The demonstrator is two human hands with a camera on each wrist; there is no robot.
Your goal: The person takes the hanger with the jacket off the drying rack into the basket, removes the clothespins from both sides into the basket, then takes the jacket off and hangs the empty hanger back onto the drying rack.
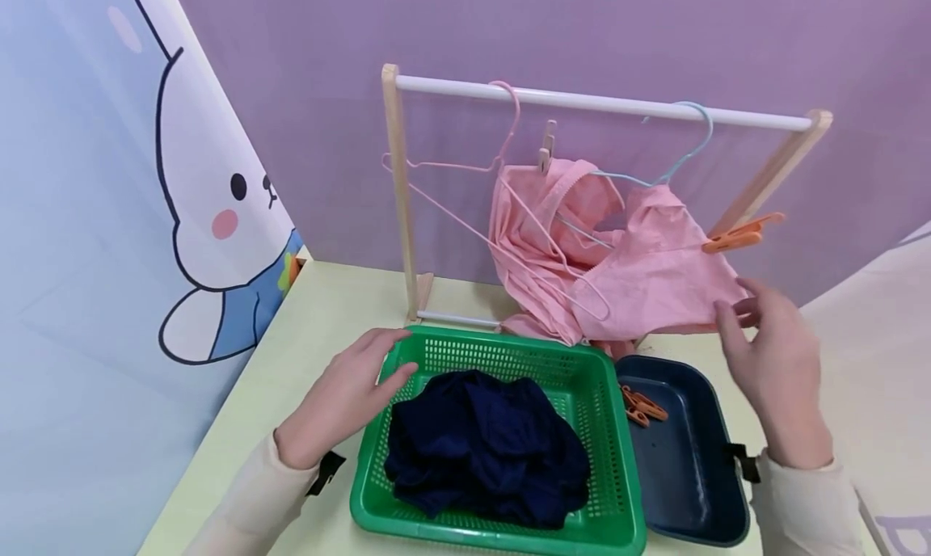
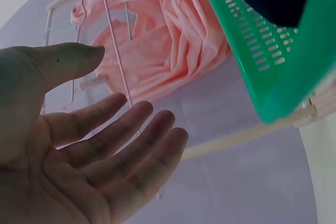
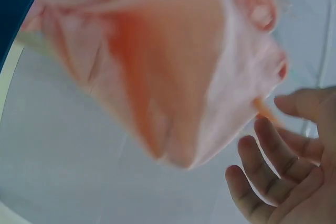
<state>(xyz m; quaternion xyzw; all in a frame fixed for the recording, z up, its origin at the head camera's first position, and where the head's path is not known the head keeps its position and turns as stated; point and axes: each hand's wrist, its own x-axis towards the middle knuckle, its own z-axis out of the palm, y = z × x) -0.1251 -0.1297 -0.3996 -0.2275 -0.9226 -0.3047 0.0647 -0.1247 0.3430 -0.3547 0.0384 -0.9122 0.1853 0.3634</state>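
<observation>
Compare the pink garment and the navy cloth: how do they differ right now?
The pink garment hangs on the light-blue hanger, while the navy cloth lies bunched in the green basket. The pink garment has an orange clip at its edge; no clip shows on the navy cloth. The pink garment is pale, the navy cloth very dark. Both look like soft, creased fabric.

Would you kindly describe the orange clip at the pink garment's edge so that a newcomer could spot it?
Start at the white-barred rack and find its light-blue hanger. The orange clip is at the right edge of the pink garment hanging there. Unlike the orange clips lying in the dark tray, it is up at the cloth.
</observation>
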